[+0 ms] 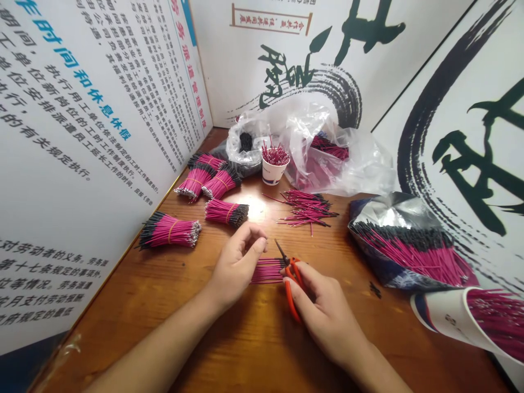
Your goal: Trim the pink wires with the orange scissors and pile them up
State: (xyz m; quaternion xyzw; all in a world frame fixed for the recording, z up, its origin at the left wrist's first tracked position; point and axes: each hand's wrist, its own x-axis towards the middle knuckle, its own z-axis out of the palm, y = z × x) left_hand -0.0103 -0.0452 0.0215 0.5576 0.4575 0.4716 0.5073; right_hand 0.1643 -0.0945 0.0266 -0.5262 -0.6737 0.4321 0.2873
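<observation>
Orange-handled scissors (pixel 293 273) are in my right hand (pixel 321 305), with the dark blades pointing up and away to the left. My left hand (pixel 241 262) is curled just left of the blade tips, thumb and forefinger pinched together. Whatever those fingertips hold is too small to make out. Between and partly behind my hands, a row of magenta wires (pixel 266 270) with dark ends lies on the wooden table (pixel 229 349). Both hands hide parts of this row.
Banded wire bundles (pixel 171 231) lie at the left. A loose wire pile (pixel 307 207) is beyond my hands, near an upright paper cup (pixel 273 172) of wires and plastic bags (pixel 339 164). At right are an open wire bag (pixel 409 251) and a tilted cup (pixel 446 316). Printed panels (pixel 102 109) enclose the table.
</observation>
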